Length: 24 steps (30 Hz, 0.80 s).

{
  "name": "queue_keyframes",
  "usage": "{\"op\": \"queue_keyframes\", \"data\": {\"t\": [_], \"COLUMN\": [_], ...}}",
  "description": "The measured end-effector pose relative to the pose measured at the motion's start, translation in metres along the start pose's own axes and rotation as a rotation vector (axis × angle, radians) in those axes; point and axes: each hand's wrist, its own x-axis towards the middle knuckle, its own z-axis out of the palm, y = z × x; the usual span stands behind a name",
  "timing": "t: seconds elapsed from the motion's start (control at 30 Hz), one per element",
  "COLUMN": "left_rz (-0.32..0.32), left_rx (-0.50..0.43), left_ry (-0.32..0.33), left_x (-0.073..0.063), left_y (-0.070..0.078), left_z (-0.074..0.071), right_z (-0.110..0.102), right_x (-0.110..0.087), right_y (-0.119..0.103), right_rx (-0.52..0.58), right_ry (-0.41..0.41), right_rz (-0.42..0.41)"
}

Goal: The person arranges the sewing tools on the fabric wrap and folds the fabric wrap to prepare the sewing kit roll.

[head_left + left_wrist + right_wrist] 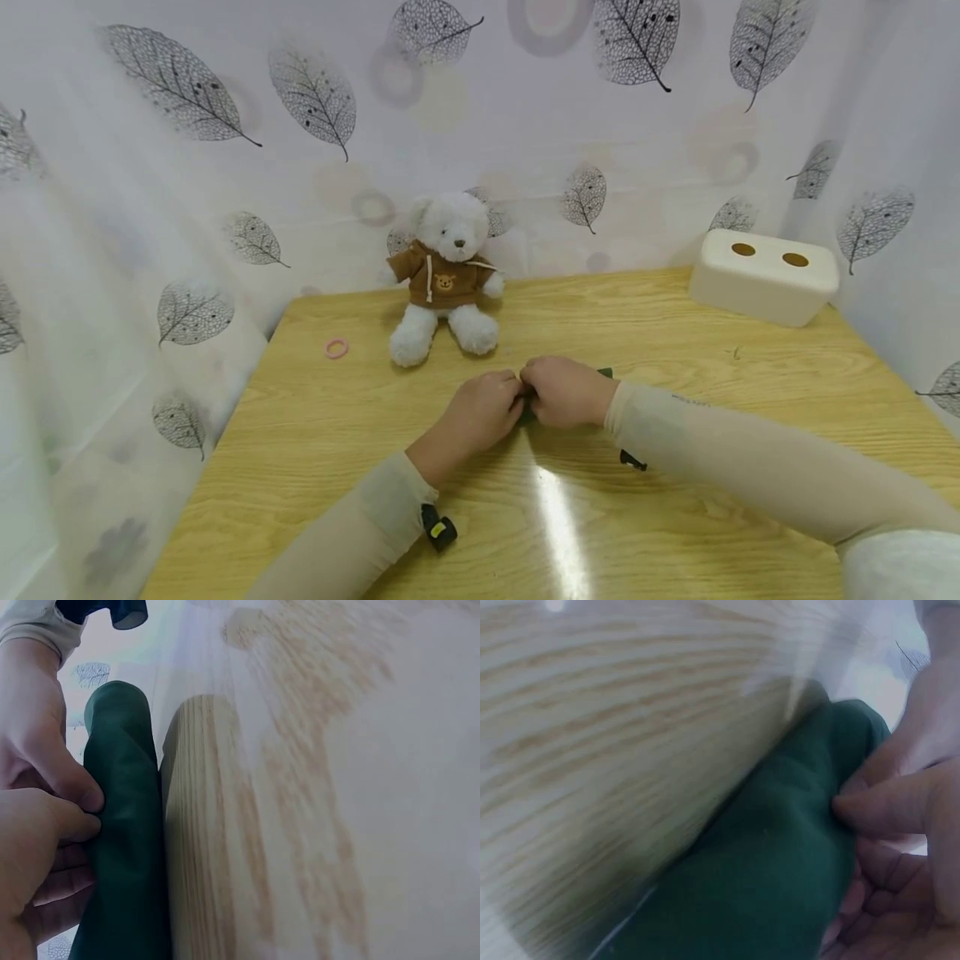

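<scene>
A dark green soft fabric item point(127, 825), long with a rounded end, lies on the table, mostly hidden by the hands in the head view. My left hand point(483, 408) has its fingers curled at the item's edge, thumb and fingers pinching it. Right beside it, my right hand point(567, 392) pinches the same edge, so the two hands nearly meet. In the right wrist view the green fabric point(772, 840) is creased near the thumb. Part of its edge shows past the right hand in the head view. What kind of item it is cannot be told.
Behind the hands sits a white teddy bear point(452, 233) in a brown hoodie. A pink ring point(336, 348) lies to its left. At the back right stands a cream box point(757, 287) with two round holes. A leaf-patterned curtain point(465, 125) surrounds the wooden table point(300, 467).
</scene>
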Motion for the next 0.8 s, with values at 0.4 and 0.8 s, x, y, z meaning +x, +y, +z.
{"op": "queue_keyframes", "data": {"t": [0.4,0.8], "left_rz": [-0.054,-0.045], "left_rx": [-0.088,-0.121], "left_ry": [-0.015,-0.052], "left_x": [0.0,-0.015], "left_y": [-0.001,-0.004], "left_z": [-0.001,0.001], "right_z": [-0.001,0.005], "right_x": [0.0,-0.018], "right_y": [0.001,0.009], "right_rx": [0.076,0.068], "right_ry": [-0.02,-0.005], "right_rz": [0.018,-0.03]}}
